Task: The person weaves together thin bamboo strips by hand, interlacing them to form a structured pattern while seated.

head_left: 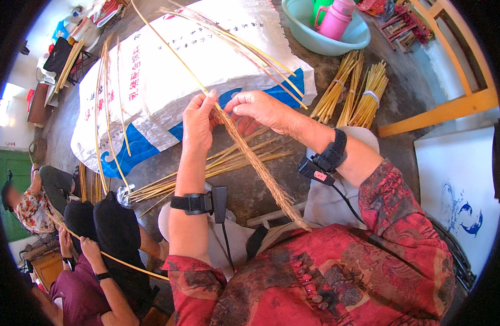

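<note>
A long pale stalk with a brown, bristly seed head slants from the upper left down toward my lap. My left hand is closed on it, thumb and fingers pinching where the thin stem meets the head. Close beside it, my right hand is curled at the upper end of the seed head. Its fingertips are partly hidden, so I cannot make out what they grip. Beyond my hands, several loose stalks lie across a white woven sack with blue and red print.
More stalks lie on the floor before my knees. Tied bundles stand right, near a pale green basin holding a pink flask. A wooden frame is at far right. At left, another person's hands hold a stalk.
</note>
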`<state>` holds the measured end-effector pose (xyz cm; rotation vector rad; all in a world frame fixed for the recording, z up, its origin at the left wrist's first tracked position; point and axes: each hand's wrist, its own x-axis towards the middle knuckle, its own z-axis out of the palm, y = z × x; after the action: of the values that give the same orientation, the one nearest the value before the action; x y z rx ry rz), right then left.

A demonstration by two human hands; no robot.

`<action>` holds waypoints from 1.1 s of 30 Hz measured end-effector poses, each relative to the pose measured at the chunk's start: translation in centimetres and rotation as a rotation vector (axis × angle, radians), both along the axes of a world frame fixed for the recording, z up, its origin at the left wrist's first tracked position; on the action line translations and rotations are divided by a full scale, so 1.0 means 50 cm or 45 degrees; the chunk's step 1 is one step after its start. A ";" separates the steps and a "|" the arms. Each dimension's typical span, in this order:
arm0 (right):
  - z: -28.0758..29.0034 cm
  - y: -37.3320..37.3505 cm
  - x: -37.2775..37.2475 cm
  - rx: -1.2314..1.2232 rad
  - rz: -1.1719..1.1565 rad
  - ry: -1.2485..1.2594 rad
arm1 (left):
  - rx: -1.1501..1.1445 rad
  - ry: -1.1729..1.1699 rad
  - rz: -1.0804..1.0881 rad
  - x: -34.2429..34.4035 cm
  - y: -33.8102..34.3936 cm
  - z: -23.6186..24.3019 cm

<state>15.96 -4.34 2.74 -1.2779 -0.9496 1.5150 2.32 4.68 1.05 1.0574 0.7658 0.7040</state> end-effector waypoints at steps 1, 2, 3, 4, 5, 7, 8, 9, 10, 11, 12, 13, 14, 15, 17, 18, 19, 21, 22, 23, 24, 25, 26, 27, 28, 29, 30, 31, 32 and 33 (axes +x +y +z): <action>-0.007 0.002 0.000 0.020 -0.075 0.040 | 0.002 0.000 -0.002 0.002 -0.002 -0.002; -0.006 0.005 -0.005 0.026 -0.091 0.048 | 0.007 -0.021 0.010 0.000 -0.001 -0.001; -0.007 0.007 -0.009 0.036 -0.087 0.046 | 0.011 -0.041 0.022 -0.001 -0.002 -0.001; -0.009 0.008 -0.014 0.040 -0.081 0.000 | 0.008 -0.077 0.025 -0.002 -0.005 -0.002; -0.013 0.011 -0.015 0.044 -0.078 -0.046 | 0.018 -0.082 0.026 -0.002 -0.005 -0.003; -0.021 0.016 -0.016 0.085 -0.072 -0.095 | -0.018 -0.034 0.017 -0.005 -0.005 -0.004; -0.023 0.016 -0.016 0.097 -0.080 -0.086 | 0.006 -0.033 0.013 -0.003 -0.009 -0.001; -0.024 0.016 -0.015 0.108 -0.086 -0.077 | 0.013 -0.038 0.013 -0.003 -0.011 0.001; -0.024 0.017 -0.014 0.097 -0.097 -0.030 | 0.018 -0.053 -0.018 -0.003 -0.012 0.004; -0.018 0.016 -0.011 0.101 -0.093 -0.031 | 0.020 -0.066 -0.045 -0.006 -0.015 0.009; -0.011 0.014 -0.007 0.066 -0.033 0.010 | 0.050 -0.025 -0.066 -0.011 -0.015 0.016; -0.002 0.013 -0.004 0.030 0.027 0.051 | 0.054 -0.027 -0.062 -0.010 -0.014 0.023; 0.006 0.009 -0.006 -0.008 0.014 0.089 | 0.016 -0.088 -0.017 -0.009 -0.017 0.029; 0.004 0.009 -0.005 -0.008 0.017 0.088 | -0.023 -0.150 0.027 -0.008 -0.017 0.031; 0.002 0.009 -0.005 -0.005 0.079 0.255 | -0.045 -0.169 0.004 -0.015 -0.009 0.029; 0.005 0.009 -0.006 -0.005 0.086 0.255 | -0.067 -0.187 -0.022 -0.020 -0.004 0.028; 0.011 0.007 -0.007 -0.001 0.074 0.222 | -0.066 -0.188 -0.016 -0.023 -0.001 0.025; 0.016 0.004 -0.003 0.002 0.062 0.186 | -0.082 -0.216 -0.118 -0.025 0.003 0.019; 0.016 0.004 0.001 0.013 0.046 0.168 | -0.081 -0.218 -0.115 -0.024 0.004 0.016; 0.016 0.003 0.004 0.022 0.029 0.151 | -0.090 -0.216 -0.104 -0.022 0.004 0.015; 0.017 0.001 0.006 0.020 0.030 0.149 | -0.099 -0.214 -0.093 -0.021 0.003 0.014; 0.019 -0.002 0.007 0.057 0.026 0.121 | -0.100 -0.216 -0.092 -0.019 0.003 0.013; 0.020 -0.003 0.008 0.094 0.021 0.092 | -0.110 -0.212 -0.055 -0.017 0.002 0.013; 0.019 -0.002 0.009 0.094 0.022 0.091 | -0.120 -0.208 -0.019 -0.015 0.002 0.014; 0.017 -0.002 0.009 0.107 0.023 0.056 | -0.120 -0.209 -0.018 -0.015 0.002 0.014; 0.015 -0.002 0.009 0.120 0.024 0.021 | -0.080 -0.152 -0.010 -0.014 0.002 0.015; 0.014 -0.001 0.009 0.120 0.023 0.020 | -0.040 -0.095 -0.003 -0.013 0.001 0.015; 0.011 0.000 0.008 0.120 0.030 -0.029 | -0.040 -0.096 -0.004 -0.012 0.000 0.016; 0.009 0.001 0.006 0.122 0.037 -0.077 | -0.014 -0.092 0.001 -0.011 -0.001 0.017; 0.007 0.003 0.005 0.122 0.037 -0.078 | 0.013 -0.088 0.005 -0.010 -0.002 0.018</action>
<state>16.20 -4.20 3.09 -1.2523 -1.0719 1.4418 1.81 4.58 1.96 1.0356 0.7055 0.7453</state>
